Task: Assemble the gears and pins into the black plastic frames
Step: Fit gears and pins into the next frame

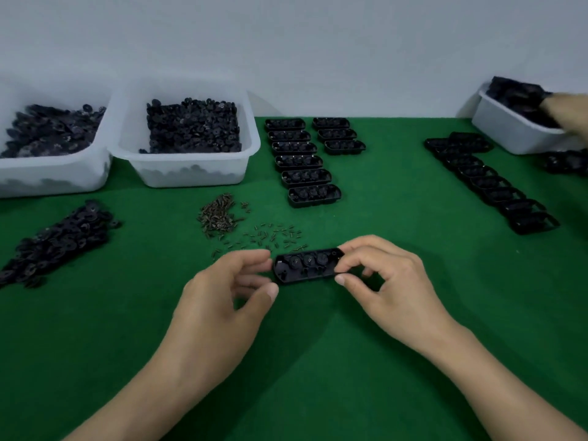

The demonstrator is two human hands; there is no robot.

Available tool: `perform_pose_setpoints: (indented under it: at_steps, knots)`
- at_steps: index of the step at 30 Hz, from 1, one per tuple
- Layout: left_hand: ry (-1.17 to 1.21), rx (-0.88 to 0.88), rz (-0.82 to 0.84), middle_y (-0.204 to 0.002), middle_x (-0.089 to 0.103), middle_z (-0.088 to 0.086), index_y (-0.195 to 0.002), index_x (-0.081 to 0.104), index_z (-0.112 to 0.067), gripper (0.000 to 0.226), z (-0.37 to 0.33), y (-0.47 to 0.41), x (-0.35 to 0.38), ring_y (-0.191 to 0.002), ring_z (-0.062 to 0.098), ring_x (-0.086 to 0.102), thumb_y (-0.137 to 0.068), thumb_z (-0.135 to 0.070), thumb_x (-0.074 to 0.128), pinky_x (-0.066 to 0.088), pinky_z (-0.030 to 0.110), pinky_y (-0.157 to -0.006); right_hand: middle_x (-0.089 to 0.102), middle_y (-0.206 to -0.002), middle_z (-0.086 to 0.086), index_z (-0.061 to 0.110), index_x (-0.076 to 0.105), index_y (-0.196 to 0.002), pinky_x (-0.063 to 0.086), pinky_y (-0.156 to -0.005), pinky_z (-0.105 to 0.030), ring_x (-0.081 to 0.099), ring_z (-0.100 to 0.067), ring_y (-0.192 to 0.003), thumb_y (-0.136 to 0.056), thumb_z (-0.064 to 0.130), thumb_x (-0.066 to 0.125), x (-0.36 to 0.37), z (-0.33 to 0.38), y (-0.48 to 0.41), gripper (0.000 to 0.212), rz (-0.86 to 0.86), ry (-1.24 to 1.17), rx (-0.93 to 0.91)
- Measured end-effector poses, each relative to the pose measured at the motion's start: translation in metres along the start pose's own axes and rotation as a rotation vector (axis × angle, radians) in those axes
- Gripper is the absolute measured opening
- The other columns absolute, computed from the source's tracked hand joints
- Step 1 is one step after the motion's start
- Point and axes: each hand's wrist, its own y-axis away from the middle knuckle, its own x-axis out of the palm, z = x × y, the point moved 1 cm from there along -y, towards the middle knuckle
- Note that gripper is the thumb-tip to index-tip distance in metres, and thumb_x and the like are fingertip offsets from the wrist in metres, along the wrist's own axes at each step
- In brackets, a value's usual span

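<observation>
Head view: frame (307, 265) crosswise, open side up.

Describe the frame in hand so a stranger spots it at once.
On the green mat, find the scattered pins mid-table. Just nearer, the frame is pinched at its ends by the left hand and right hand. Unlike the rowed frames behind, it alone is held.

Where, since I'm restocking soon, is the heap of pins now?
Head view: the heap of pins lies on the green mat, left of centre, before the middle white tub and beyond the left hand.
</observation>
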Motion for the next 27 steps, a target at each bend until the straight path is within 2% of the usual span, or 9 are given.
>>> perform_pose_setpoints:
  at_steps: [4,7,10,13,18,22,27]
  knots:
    - [0.302,-0.121,0.116,-0.115,0.061,-0.013,-0.115,0.053,-0.023,0.031,-0.023,-0.054,0.013,-0.097,-0.002,0.061,-0.089,-0.006,0.052,0.047,0.019,-0.083,0.064,-0.084,0.006,0.013,0.07,-0.073,0.043,-0.069,-0.006,0.055,0.01,-0.077,-0.07,0.001,0.076,-0.017,-0.025,-0.036,0.014,-0.133,0.032,0.033]
    - [0.479,-0.225,0.199,-0.128,0.054,0.007,-0.127,0.045,-0.007,0.035,-0.04,-0.112,0.027,-0.106,0.014,0.058,-0.092,-0.003,0.044,0.046,0.028,-0.093,0.066,-0.083,0.006,0.013,0.07,-0.073,0.048,-0.073,-0.012,0.06,0.0,-0.074,-0.072,0.002,0.074,-0.029,-0.055,-0.071,0.012,-0.205,0.055,0.126]
    - [0.683,-0.366,0.332,-0.14,0.039,0.02,-0.136,0.033,0.0,0.048,-0.055,-0.166,0.042,-0.123,0.031,0.045,-0.096,-0.027,0.039,0.04,0.038,-0.1,0.069,-0.083,0.003,0.013,0.071,-0.075,0.053,-0.083,-0.028,0.065,-0.015,-0.08,-0.075,0.005,0.072,-0.035,-0.091,-0.106,0.009,-0.219,0.065,0.242]
    - [0.82,-0.439,0.395,-0.147,0.023,0.025,-0.138,0.025,0.003,0.071,-0.061,-0.21,0.058,-0.134,0.037,0.027,-0.092,-0.05,0.034,0.03,0.045,-0.106,0.071,-0.086,-0.003,0.017,0.067,-0.072,0.053,-0.083,-0.034,0.065,-0.018,-0.079,-0.077,0.006,0.071,-0.034,-0.124,-0.133,0.012,-0.207,0.087,0.308]
    - [0.892,-0.495,0.369,-0.149,0.009,0.027,-0.141,0.016,0.002,0.087,-0.061,-0.242,0.077,-0.138,0.039,0.012,-0.087,-0.065,0.029,0.021,0.048,-0.11,0.071,-0.088,-0.004,0.024,0.061,-0.07,0.052,-0.081,-0.031,0.061,-0.015,-0.074,-0.078,0.007,0.07,-0.023,-0.156,-0.157,0.021,-0.14,0.115,0.329]
    - [0.87,-0.499,0.344,-0.15,0.007,0.026,-0.141,0.016,0.001,0.087,-0.06,-0.248,0.081,-0.139,0.038,0.012,-0.086,-0.065,0.029,0.02,0.049,-0.111,0.071,-0.092,-0.002,0.019,0.067,-0.075,0.049,-0.079,-0.026,0.058,-0.011,-0.072,-0.078,0.004,0.069,-0.019,-0.165,-0.164,0.015,-0.132,0.11,0.306]
    - [0.857,-0.488,0.349,-0.15,0.008,0.026,-0.142,0.015,0.0,0.086,-0.06,-0.248,0.081,-0.139,0.036,0.012,-0.087,-0.065,0.028,0.019,0.049,-0.111,0.071,-0.096,-0.003,0.014,0.07,-0.081,0.051,-0.083,-0.03,0.062,-0.015,-0.081,-0.079,0.003,0.068,-0.016,-0.165,-0.164,0.012,-0.143,0.089,0.304]
